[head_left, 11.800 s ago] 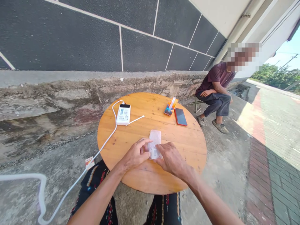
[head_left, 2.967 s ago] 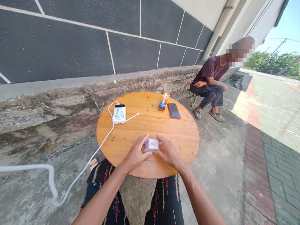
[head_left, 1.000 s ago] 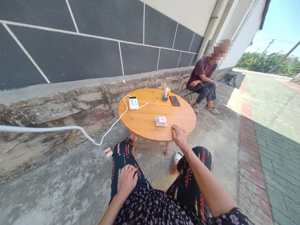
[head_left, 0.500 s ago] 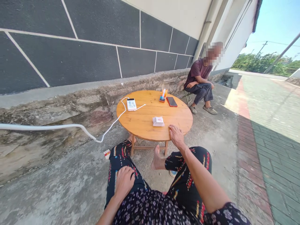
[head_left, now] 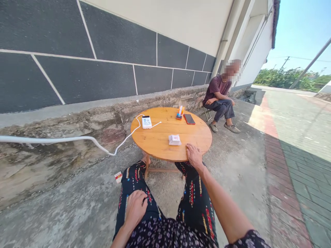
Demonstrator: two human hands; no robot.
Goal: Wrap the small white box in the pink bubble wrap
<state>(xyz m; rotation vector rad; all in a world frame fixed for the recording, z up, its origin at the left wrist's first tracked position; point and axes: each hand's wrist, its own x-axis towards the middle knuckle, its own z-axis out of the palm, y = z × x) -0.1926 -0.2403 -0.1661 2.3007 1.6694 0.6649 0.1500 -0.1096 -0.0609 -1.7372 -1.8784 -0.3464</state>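
Note:
My left hand [head_left: 136,206] lies flat on my left thigh, holding nothing. On the near right edge of the round wooden table [head_left: 155,148] rests my right hand [head_left: 194,155], fingers spread and nothing in it. Left of those fingers sits a small white package in clear wrap [head_left: 174,140]. A white device [head_left: 146,122] with a cable [head_left: 121,142] stands at the table's left. Toward the back right are an orange and blue tape dispenser [head_left: 180,112] and a dark phone with a red edge [head_left: 189,119].
A person [head_left: 219,96] sits on a low stool beyond the table at the right. A stone ledge and a dark tiled wall [head_left: 103,75] run behind the table. On the ground at the left lies a small red and white box [head_left: 118,177].
The view has tilted up slightly, so the table appears lower. My right leg has moved inward, its foot now hidden under the table. Both hands have kept their places.

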